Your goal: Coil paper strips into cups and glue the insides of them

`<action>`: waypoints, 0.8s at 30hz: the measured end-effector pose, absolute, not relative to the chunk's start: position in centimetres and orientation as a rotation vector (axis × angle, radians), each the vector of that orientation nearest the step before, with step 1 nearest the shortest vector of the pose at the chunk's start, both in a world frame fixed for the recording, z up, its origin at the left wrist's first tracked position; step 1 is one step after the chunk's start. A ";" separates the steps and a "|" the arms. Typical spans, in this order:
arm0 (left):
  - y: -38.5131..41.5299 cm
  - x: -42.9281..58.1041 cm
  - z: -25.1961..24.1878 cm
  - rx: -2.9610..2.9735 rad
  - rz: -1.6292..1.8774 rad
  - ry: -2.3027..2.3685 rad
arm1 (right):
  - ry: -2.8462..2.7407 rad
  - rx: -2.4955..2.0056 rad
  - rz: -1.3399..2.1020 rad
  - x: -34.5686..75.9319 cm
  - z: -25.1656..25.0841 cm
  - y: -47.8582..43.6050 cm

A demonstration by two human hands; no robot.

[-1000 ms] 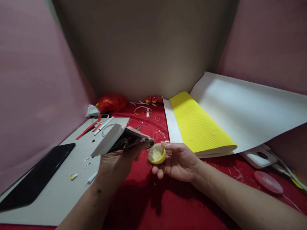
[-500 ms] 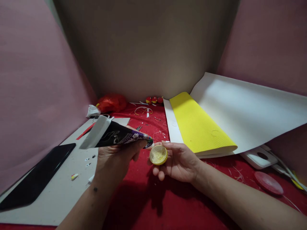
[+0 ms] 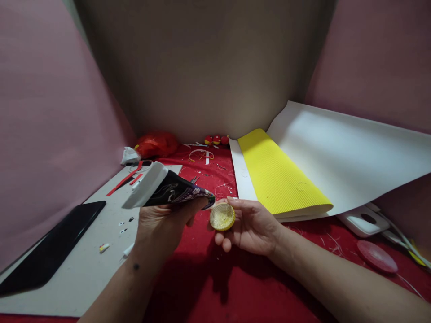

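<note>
My left hand (image 3: 164, 224) is closed around a dark squeeze tube (image 3: 178, 187) with a white crimped end and purple printing. The tube's narrow tip points right and down at a small round yellow cup (image 3: 222, 217) of coiled corrugated paper. Its hollow side faces me, with pale, shiny patches inside. My right hand (image 3: 252, 224) grips the cup's right edge between thumb and fingers, palm turned up. Tip and cup rim are very close; whether they touch I cannot tell.
A yellow corrugated sheet (image 3: 279, 179) lies on white paper (image 3: 343, 148) at right. At left, a black phone-like slab (image 3: 54, 246) and small paper bits rest on a grey board (image 3: 84, 273). Small red-and-yellow balls (image 3: 216, 140) and a red plastic bag (image 3: 157, 144) sit at the back.
The tube's white end has swung slightly right and turned in my left hand. My right hand and the yellow cup stay almost in place.
</note>
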State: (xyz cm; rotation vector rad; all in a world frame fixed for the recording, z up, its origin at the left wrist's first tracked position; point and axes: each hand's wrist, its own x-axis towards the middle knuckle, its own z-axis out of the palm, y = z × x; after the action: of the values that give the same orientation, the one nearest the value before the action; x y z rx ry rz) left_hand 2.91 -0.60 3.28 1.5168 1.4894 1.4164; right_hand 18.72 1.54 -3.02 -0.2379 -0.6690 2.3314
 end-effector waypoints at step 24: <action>-0.6 3.0 3.5 1.680 1.342 1.297 | -0.654 -0.227 2.337 18.7 -3.0 1.6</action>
State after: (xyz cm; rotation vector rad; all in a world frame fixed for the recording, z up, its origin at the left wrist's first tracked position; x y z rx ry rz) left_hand 3.05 -0.64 3.50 1.6795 1.2973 1.3415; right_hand 18.74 1.60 -2.96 -0.2268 -0.6545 2.3365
